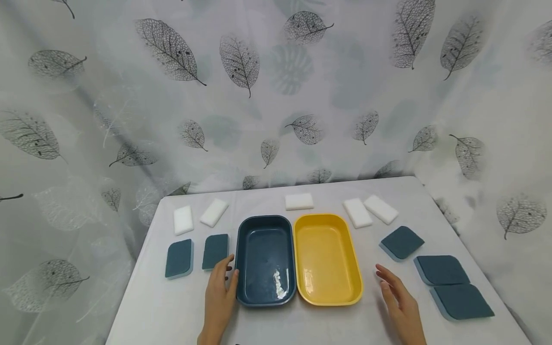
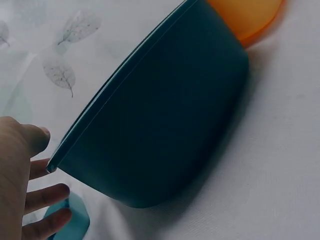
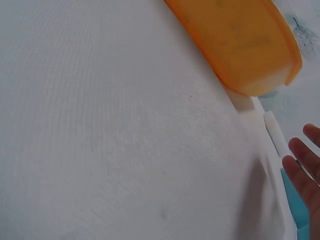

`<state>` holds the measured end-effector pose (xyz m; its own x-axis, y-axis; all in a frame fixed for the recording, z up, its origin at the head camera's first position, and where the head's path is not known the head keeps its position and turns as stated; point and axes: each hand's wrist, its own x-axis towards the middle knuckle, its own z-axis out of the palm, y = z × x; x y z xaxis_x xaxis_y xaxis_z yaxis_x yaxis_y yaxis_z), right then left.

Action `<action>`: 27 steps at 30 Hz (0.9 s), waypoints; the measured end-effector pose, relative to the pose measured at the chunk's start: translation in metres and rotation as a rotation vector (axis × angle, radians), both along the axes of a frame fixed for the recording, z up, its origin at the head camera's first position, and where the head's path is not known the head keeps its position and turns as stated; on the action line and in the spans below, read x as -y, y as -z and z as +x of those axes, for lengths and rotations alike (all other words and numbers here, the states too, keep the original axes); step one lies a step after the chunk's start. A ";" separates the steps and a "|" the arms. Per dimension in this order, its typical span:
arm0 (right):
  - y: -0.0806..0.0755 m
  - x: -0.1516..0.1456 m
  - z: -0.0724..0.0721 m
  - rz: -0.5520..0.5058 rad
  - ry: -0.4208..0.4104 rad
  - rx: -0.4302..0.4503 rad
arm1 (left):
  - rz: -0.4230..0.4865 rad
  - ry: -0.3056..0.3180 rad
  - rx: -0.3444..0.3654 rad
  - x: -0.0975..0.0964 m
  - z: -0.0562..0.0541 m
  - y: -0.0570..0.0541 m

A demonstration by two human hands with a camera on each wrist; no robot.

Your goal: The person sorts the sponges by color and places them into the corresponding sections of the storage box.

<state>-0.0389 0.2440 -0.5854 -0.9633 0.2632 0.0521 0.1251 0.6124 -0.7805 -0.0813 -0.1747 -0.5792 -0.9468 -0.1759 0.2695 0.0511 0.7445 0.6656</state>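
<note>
My left hand (image 1: 219, 296) is beside the left wall of a dark blue rectangular tub (image 1: 265, 258), its fingers loosely bent. In the left wrist view the thumb and fingers lie near the tub's rim (image 2: 107, 85) without curling round it; whether they touch it I cannot tell. A yellow tub (image 1: 327, 258) stands right against the blue one. To its right, my right hand (image 1: 403, 306) hovers above the white tabletop with relaxed fingers, holding nothing. Nearest to it are dark teal sponge-like pads (image 1: 402, 243) with paler blue sides. Both tubs have bare floors.
Two more teal pads (image 1: 178, 258) lie left of the blue tub, and two others (image 1: 461, 302) sit at the far right. Several white foam blocks (image 1: 299, 201) line the back of the white table (image 1: 172, 311). A leaf-patterned curtain (image 1: 302, 86) hangs behind.
</note>
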 end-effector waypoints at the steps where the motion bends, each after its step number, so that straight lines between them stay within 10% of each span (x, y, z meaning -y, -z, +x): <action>1: 0.000 0.002 0.000 -0.007 -0.005 0.006 | -0.002 0.003 -0.006 0.001 -0.001 0.000; 27: 0.010 0.036 0.000 -0.223 -0.039 0.160 | -0.189 -0.052 -0.156 0.025 -0.023 0.006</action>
<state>-0.0387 0.2079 -0.5958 -0.9642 0.2142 -0.1562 0.2373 0.4347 -0.8688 -0.1041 -0.1996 -0.5851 -0.8821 -0.1563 0.4444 0.1005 0.8592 0.5016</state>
